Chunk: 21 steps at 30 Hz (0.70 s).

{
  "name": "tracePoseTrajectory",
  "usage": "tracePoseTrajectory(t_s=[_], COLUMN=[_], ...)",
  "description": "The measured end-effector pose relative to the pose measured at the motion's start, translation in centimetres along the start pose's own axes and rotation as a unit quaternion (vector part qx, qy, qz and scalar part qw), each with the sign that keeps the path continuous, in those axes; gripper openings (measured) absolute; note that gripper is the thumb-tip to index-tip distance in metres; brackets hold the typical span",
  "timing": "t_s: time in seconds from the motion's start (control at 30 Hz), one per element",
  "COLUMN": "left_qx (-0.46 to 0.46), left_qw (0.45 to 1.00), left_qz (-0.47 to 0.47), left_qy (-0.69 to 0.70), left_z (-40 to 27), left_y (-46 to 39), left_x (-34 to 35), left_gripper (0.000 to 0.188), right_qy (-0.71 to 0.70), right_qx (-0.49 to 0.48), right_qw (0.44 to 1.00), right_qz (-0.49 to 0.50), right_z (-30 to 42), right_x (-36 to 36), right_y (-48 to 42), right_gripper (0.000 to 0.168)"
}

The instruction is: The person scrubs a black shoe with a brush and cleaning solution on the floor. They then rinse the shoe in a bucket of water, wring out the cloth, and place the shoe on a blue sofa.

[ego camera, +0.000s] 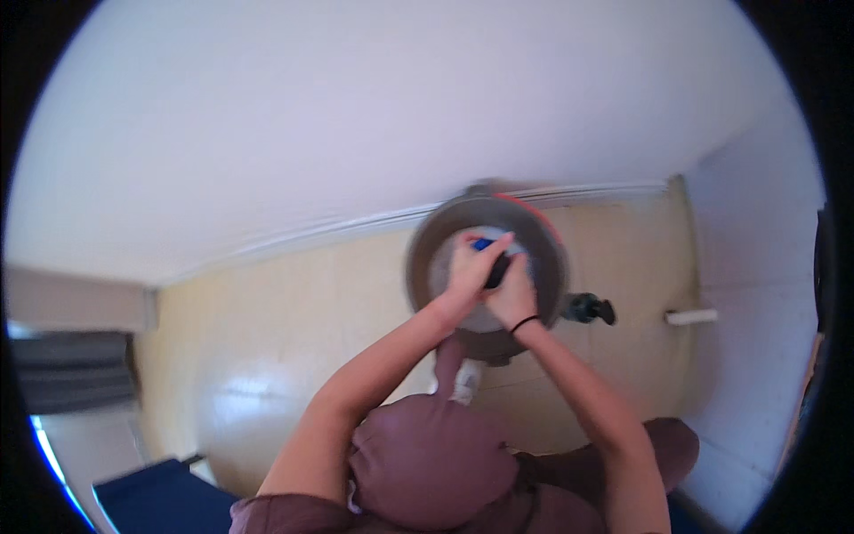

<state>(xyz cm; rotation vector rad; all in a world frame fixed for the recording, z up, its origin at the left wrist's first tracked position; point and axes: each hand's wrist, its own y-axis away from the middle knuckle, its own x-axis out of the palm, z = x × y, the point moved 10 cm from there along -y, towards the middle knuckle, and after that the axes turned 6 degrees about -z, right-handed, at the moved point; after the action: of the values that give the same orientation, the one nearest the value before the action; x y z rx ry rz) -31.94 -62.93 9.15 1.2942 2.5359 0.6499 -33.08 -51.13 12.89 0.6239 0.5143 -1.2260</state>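
Note:
A round grey-brown bucket (pixel 484 212) stands on the floor before me, close to the wall, with a red strip along its far right rim. Inside it there seems to be pale, cloudy water (pixel 440 263). My left hand (pixel 469 267) and my right hand (pixel 514 292) meet over the bucket's middle. Between them they grip a small black and blue object (pixel 498 271); blur and my fingers hide what it is. A dark band circles my right wrist.
A dark green pump bottle (pixel 582 308) stands just right of the bucket. Further right, a short white rod (pixel 692 317) juts from the wall. White walls bound the tiled floor (pixel 320 300). Dark blue fabric (pixel 163 497) shows at lower left.

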Motion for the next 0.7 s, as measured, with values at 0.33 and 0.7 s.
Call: tracePoseTrajectory(t_s=[0.33,0.7], left_qx=[-0.082,0.029], left_qw=[0.975,0.987], left_qz=[0.170,0.156], left_qy=[0.114,0.013], left_z=[-3.9,-12.0], left_y=[5.2,4.8], left_x=[1.0,-5.8], left_gripper=[0.041,0.055], right_qy=[-0.042,0.199], right_qx=[-0.173,0.018], right_qw=[0.977,0.975], right_qz=[-0.121,-0.095], right_z=[1.5,-12.5], right_x=[-12.4,-16.7], right_y=[5.6,3.6], right_gripper=[0.051,0.030])
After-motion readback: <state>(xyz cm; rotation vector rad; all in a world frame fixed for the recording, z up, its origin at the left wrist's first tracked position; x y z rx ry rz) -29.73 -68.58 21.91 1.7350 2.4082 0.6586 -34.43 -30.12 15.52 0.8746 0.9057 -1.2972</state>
